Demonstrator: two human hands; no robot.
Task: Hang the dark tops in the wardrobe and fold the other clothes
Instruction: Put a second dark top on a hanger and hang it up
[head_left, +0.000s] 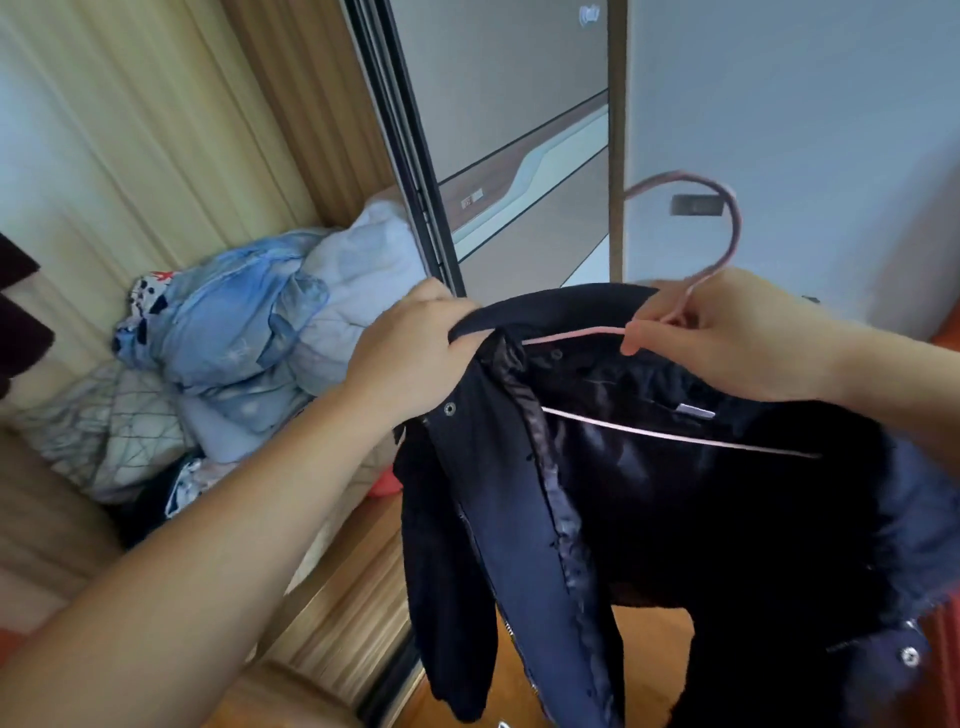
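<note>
In front of the wardrobe door (498, 130), the dark jacket (649, 493) sits half-threaded on the pink hanger (722, 228), the left hand (410, 353) gripping its collar and the right hand (727, 332) pinching the hanger's neck, so the loose shoulder could slide off if either grip eases.

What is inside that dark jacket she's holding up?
A pink hanger runs through the dark jacket, its bar crossing the shiny lining; its hook sticks out above the right hand. The hanger's ends are hidden by fabric.
</note>
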